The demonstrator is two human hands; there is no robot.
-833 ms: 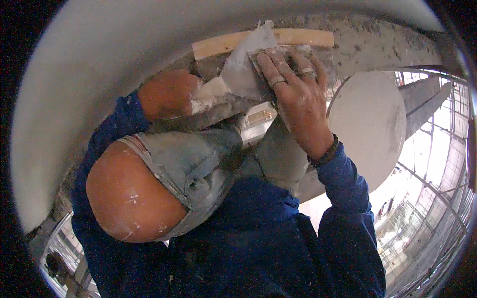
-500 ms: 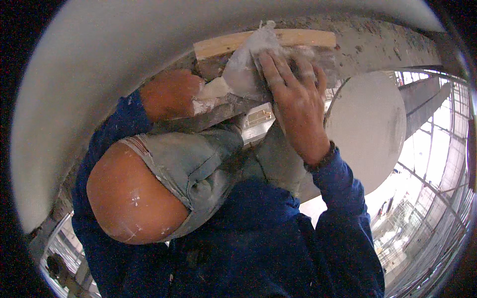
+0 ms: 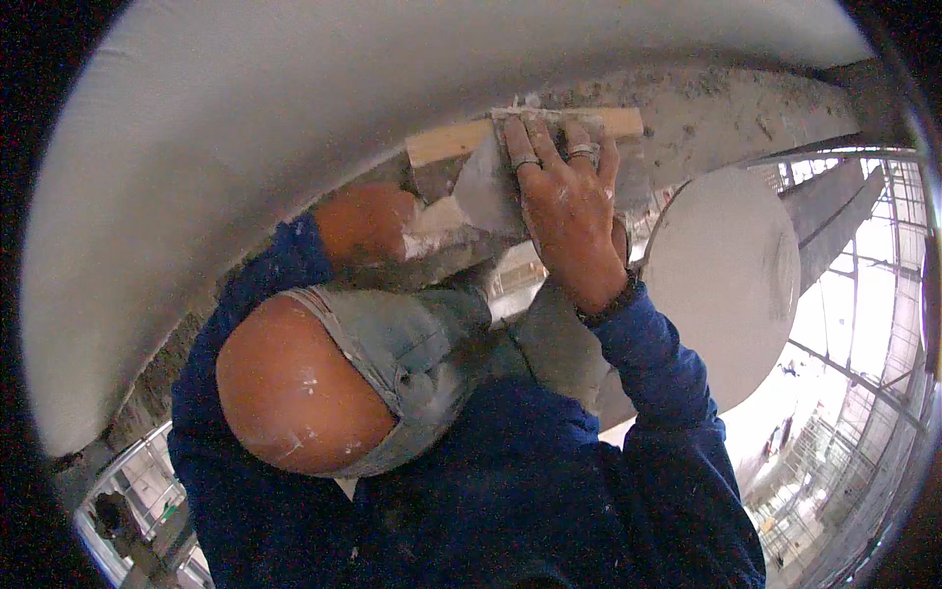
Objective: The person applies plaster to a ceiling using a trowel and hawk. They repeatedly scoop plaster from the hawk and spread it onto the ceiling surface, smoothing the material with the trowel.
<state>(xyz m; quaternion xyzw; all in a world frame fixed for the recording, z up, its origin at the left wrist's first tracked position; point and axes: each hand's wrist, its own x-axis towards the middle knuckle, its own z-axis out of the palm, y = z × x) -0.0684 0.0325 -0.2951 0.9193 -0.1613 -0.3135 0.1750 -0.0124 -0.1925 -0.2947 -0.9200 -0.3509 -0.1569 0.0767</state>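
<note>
My right hand (image 3: 574, 201) lies palm down with its fingers stretched forward on a dusty, whitish plastic bag (image 3: 483, 187). The fingertips reach over a pale wooden strip (image 3: 446, 144), and the thumb is hidden. To the left, my left hand (image 3: 368, 226) is closed round a whitish, powder-coated end of what looks like the same bag. That hand's fingers are mostly turned away. Under the bag and the strip is a greyish-brown piece (image 3: 435, 179), mostly covered.
A large smooth grey curved wall (image 3: 245, 128) rises along the left and far side. Behind the strip runs a rough, crumb-strewn ledge (image 3: 726, 113). A rounded pale panel (image 3: 726, 285) stands at the right. My bent knee (image 3: 299, 393), in torn trousers, is close below my left hand.
My right hand has slid slightly forward and flattened over the strip, pressing down the bag's raised peak. My left hand, still closed, sits a little farther right and lower in view.
</note>
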